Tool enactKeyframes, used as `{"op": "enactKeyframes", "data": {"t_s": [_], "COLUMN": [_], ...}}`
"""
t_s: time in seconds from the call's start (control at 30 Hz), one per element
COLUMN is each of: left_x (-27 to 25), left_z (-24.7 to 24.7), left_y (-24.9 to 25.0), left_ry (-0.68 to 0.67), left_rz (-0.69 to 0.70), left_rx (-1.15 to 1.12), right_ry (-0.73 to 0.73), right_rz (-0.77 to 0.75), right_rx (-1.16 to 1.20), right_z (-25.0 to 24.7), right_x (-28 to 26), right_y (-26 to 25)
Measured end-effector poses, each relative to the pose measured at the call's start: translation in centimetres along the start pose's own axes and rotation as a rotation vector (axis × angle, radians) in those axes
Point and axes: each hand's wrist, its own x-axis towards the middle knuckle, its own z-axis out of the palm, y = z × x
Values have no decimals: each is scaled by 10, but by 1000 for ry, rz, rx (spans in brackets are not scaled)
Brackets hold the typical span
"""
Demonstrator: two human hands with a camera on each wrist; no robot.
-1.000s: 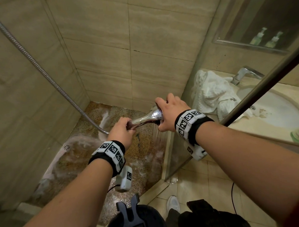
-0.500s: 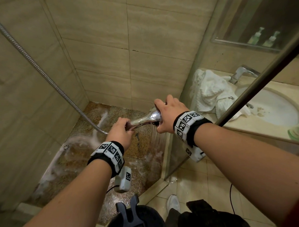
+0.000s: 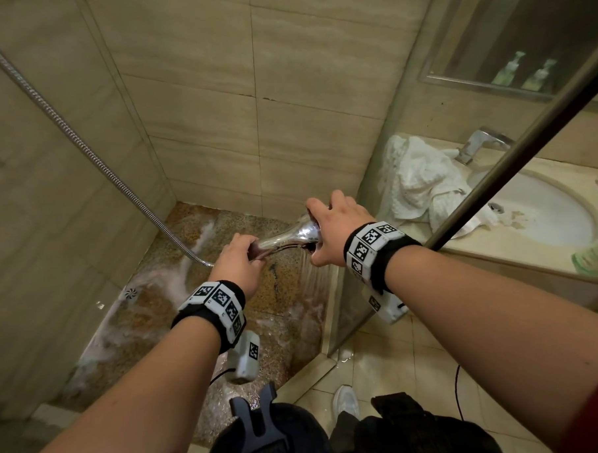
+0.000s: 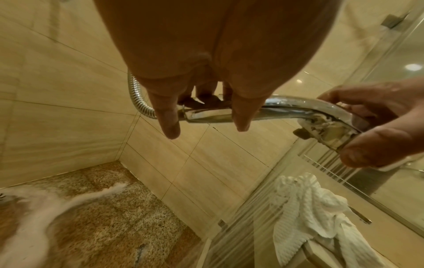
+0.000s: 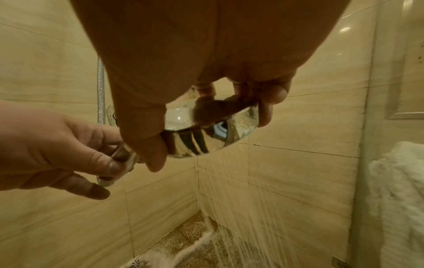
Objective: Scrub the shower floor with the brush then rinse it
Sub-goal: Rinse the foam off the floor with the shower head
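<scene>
Rinsing wants steady aim: left hand (image 3: 239,259) grips the handle, right hand (image 3: 328,230) cups the showerhead (image 3: 291,235) (spray on); sweep foam (image 3: 176,276) across the floor (image 3: 286,281) toward the drain (image 3: 131,293).

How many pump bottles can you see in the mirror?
2: both show in the mirror at upper right, side by side, left bottle and right bottle. Others may be hidden.
</scene>
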Motion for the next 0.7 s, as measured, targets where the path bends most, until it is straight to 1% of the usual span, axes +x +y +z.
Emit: {"op": "enactKeyframes", "data": {"t_s": [0.7], "left_x": [-8], "left_z": [5], "left_y": [-14], "left_ry": [-20], "left_rz": [-48], "left_rx": [1], "right_ry": [-19], "right_rz": [-4], "right_rx": [18], "right_z": [9], "right_x": [-12], "right_y": [-7]}}
